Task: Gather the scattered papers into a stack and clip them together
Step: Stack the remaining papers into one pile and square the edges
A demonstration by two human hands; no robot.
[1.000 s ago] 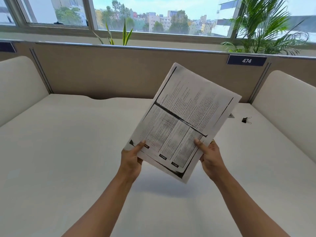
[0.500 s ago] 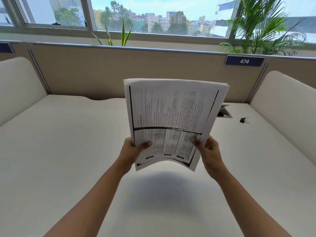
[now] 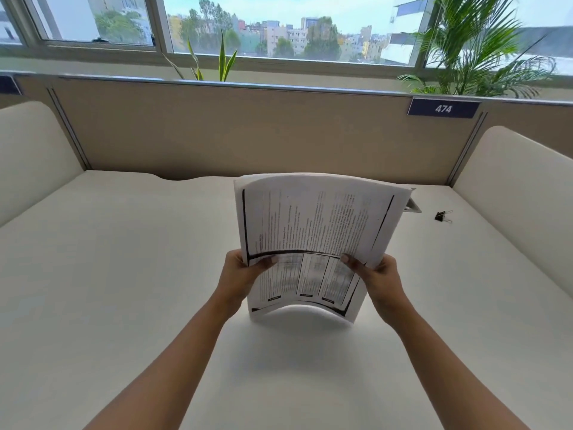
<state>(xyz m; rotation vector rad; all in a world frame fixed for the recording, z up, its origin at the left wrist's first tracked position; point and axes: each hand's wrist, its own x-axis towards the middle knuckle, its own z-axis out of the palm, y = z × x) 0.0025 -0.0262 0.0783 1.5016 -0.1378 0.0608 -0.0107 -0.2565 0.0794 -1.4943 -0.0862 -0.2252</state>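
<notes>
There was one stack of papers (image 3: 313, 231); how many sheets were in it could not be told. Two hands were there, one left hand (image 3: 240, 276) and one right hand (image 3: 379, 279). One black clip (image 3: 440, 216) lay on the one white counter (image 3: 124, 274). One small grey thing (image 3: 412, 206) peeked out behind the papers. There was one blue sign (image 3: 443, 108) with the number 474. Two green plants stood by the window, one small plant (image 3: 214, 62) and one big plant (image 3: 477, 51).

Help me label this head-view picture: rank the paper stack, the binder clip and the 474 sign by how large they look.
1. paper stack, by far largest, though nearest the camera.
2. 474 sign.
3. binder clip, smallest.
</notes>
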